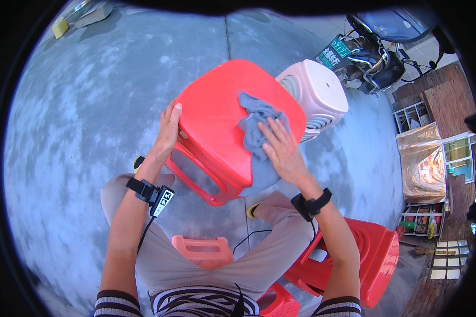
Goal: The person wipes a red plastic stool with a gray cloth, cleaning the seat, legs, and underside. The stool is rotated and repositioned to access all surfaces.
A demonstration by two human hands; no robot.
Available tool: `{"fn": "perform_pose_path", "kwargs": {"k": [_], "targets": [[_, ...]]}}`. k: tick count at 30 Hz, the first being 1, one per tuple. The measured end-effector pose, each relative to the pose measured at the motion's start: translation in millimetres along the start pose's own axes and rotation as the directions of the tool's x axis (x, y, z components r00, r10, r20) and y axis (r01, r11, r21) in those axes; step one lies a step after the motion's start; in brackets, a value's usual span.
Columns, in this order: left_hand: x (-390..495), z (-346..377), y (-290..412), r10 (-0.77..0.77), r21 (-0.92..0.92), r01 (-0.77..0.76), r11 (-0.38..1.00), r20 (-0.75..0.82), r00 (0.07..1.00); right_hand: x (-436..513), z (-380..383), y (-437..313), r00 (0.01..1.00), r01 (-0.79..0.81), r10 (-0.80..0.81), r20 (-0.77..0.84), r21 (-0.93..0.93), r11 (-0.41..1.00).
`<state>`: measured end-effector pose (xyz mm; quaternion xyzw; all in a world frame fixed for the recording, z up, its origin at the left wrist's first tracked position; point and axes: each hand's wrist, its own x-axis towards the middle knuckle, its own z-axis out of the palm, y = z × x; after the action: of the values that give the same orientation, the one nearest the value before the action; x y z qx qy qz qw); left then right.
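In front of me a red plastic stool [218,103] stands between my knees, its smooth seat facing up and towards me. My left hand [169,125] grips the left edge of the seat, thumb on top and fingers against the side. Under my right hand [279,148] a crumpled blue-grey cloth [261,115] is pressed to the right part of the seat; part of it hangs over the near right edge. Both wrists wear black straps with cables.
A pale pink plastic stool [329,89] is just behind the red one. Another red stool [375,257] lies at my right, with a smaller red piece [281,303] near my hip. A motorcycle [375,63] is parked back right. A covered box [422,162] stands at the far right.
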<state>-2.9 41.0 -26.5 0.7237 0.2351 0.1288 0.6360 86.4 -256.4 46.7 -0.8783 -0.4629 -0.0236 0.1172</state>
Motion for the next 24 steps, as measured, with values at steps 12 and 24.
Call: {"fn": "perform_pose_path", "kwargs": {"k": [12,24], "targets": [[-1.0,0.5,1.7,-0.035,0.013,0.035,0.999,-0.014,0.999,0.7,12.7,29.6,0.962,-0.263,0.253,-0.107,-0.087,0.961],[8.9,0.1,-14.9,0.0,0.009,0.001,1.0,-0.029,1.0,-0.9,7.9,-68.8,0.984,0.153,-0.157,0.083,0.051,0.987]]}}
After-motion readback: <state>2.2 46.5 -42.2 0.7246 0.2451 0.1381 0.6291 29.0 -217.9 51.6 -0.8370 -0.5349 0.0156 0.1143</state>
